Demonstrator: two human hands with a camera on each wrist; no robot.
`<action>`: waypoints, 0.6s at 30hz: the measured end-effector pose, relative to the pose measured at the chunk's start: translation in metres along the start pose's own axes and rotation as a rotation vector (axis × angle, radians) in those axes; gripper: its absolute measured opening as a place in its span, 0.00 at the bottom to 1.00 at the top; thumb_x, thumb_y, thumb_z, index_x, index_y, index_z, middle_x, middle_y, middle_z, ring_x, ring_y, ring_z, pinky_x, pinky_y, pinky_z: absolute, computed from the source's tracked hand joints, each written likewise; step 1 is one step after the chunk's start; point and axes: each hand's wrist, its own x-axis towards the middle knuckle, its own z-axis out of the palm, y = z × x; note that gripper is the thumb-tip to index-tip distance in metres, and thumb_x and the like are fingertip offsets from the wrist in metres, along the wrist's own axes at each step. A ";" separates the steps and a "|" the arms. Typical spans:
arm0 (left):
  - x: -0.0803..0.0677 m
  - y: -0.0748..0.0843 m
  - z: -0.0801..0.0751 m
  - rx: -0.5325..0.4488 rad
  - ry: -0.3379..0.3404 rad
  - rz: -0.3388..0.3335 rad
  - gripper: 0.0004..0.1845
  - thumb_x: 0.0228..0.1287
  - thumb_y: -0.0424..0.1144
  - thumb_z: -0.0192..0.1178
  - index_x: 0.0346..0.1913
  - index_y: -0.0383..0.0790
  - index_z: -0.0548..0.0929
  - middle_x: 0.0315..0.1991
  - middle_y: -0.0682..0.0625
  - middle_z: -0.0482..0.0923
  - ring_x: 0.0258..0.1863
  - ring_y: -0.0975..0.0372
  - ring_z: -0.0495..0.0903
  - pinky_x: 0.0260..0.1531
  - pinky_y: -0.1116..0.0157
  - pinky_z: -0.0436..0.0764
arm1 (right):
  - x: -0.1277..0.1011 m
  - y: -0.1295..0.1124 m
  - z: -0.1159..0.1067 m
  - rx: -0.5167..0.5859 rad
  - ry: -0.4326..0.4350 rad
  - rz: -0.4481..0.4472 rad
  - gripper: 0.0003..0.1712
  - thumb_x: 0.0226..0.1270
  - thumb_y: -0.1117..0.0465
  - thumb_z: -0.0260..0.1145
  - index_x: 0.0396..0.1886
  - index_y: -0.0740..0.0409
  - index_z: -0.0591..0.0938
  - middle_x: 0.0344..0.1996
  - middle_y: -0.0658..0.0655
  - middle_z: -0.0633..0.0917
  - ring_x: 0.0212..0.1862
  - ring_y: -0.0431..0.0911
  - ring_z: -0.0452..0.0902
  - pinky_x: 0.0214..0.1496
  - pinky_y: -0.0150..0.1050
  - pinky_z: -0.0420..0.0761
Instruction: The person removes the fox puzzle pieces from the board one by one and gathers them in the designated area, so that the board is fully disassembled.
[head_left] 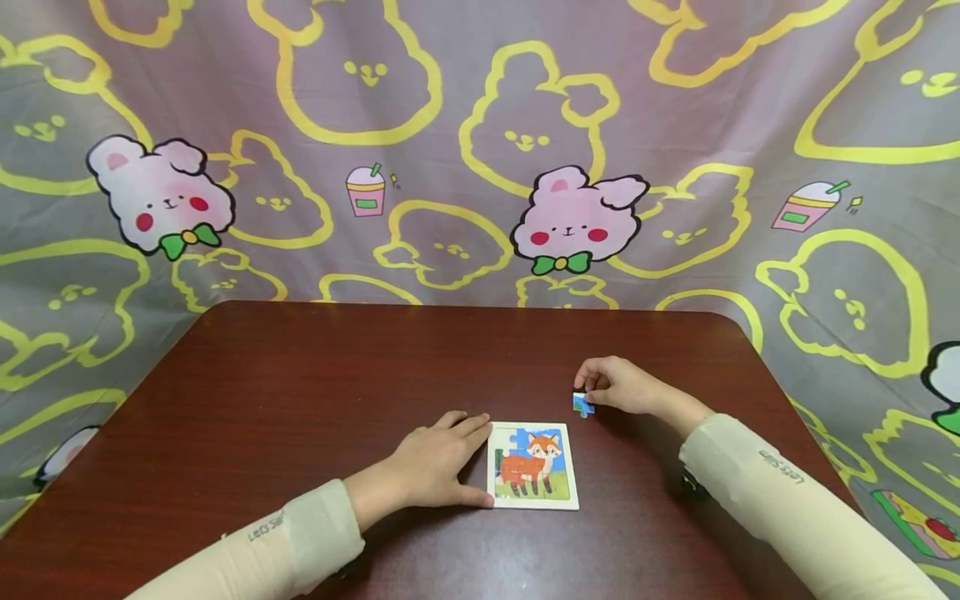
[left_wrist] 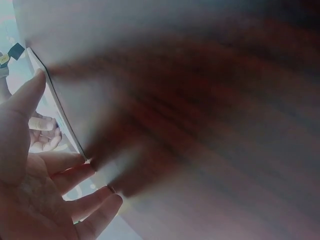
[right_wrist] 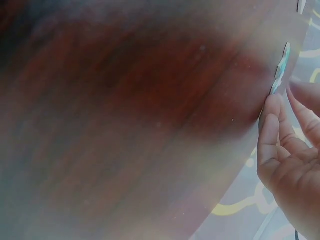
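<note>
A square fox jigsaw puzzle [head_left: 532,467] in a white frame lies on the dark red table. Its upper left corner shows a pale gap where the picture breaks off. My left hand [head_left: 431,462] is spread at the frame's left side, thumb by the near corner and forefinger by the far one. In the left wrist view, thumb and fingertips of the left hand [left_wrist: 47,155] meet the frame's edge. Right of the frame, my right hand [head_left: 618,385] pinches a blue and green puzzle piece [head_left: 582,404] at its fingertips, close over the table; the right wrist view shows the piece [right_wrist: 281,67] edge-on.
The brown-red table [head_left: 322,367] extends on all sides of the puzzle. Behind it hangs a grey-pink curtain [head_left: 450,150] printed with yellow outlines and rabbit faces. Cream sleeves [head_left: 780,483] cover both forearms.
</note>
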 end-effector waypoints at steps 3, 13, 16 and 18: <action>-0.001 0.001 -0.001 0.001 -0.008 -0.004 0.53 0.51 0.73 0.63 0.75 0.44 0.66 0.76 0.51 0.62 0.73 0.51 0.64 0.51 0.47 0.81 | 0.000 0.001 0.000 0.002 0.003 -0.014 0.06 0.63 0.73 0.66 0.39 0.63 0.81 0.30 0.55 0.82 0.31 0.42 0.75 0.36 0.34 0.77; 0.000 0.001 -0.001 0.020 -0.012 -0.009 0.53 0.51 0.74 0.62 0.75 0.45 0.66 0.76 0.52 0.62 0.74 0.51 0.64 0.54 0.47 0.81 | 0.001 -0.007 0.003 0.010 0.014 -0.056 0.07 0.64 0.72 0.66 0.41 0.62 0.81 0.32 0.54 0.83 0.33 0.41 0.76 0.39 0.34 0.79; 0.000 0.001 -0.001 0.021 -0.014 -0.011 0.53 0.51 0.74 0.62 0.75 0.45 0.66 0.76 0.52 0.62 0.75 0.51 0.63 0.54 0.47 0.80 | 0.003 -0.012 0.006 0.004 0.007 -0.069 0.06 0.65 0.71 0.66 0.41 0.61 0.82 0.32 0.52 0.83 0.33 0.41 0.76 0.39 0.35 0.79; 0.000 0.001 -0.001 0.020 -0.017 -0.010 0.53 0.51 0.74 0.62 0.75 0.44 0.66 0.76 0.52 0.62 0.75 0.51 0.63 0.54 0.47 0.80 | 0.003 -0.017 0.008 0.008 -0.004 -0.067 0.06 0.65 0.70 0.67 0.41 0.60 0.82 0.31 0.51 0.83 0.32 0.41 0.75 0.37 0.34 0.78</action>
